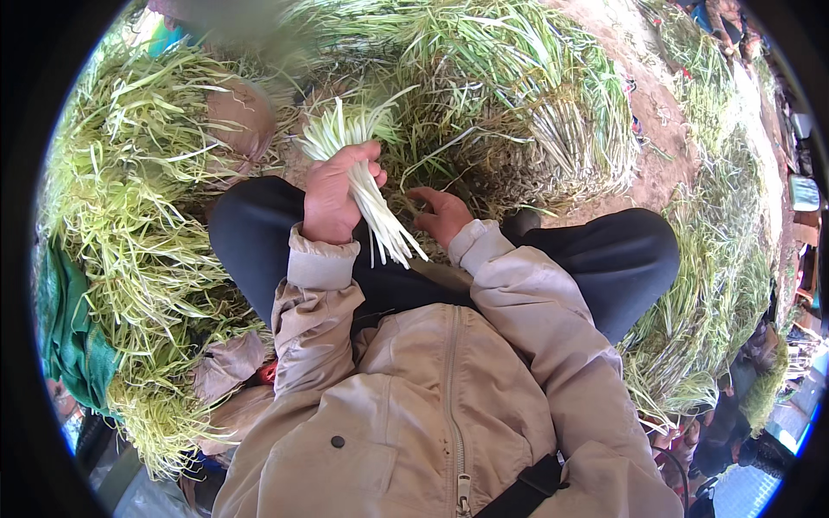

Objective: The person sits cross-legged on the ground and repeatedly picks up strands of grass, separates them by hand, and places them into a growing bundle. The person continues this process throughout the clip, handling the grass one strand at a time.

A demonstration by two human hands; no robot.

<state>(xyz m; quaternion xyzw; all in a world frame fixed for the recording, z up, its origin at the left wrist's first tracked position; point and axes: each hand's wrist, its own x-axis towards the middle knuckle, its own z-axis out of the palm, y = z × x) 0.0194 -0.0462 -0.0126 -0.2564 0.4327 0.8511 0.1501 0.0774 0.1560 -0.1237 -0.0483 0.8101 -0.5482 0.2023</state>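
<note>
My left hand (333, 194) is closed around a bunch of pale, white-stemmed chives (379, 210). The cut-looking white ends slant down to the right over my lap, and yellowish-green leaf tips fan out above the fist. Just right of the stems is my right hand (447, 217), fingers curled with a gap between forefinger and thumb. It is apart from the bunch. Brownish plant scraps lie behind its fingertips, and whether it pinches a thin strand cannot be told. Both hands are above my crossed legs in dark trousers (602, 265).
Yellow-green chives (149, 226) are heaped on my left. A greener, white-stemmed pile (550, 97) stands ahead, with more greens (719, 278) along the right. Bare soil (667, 155) runs between. A green cloth or sack (71, 330) lies far left; other people are at the right rim.
</note>
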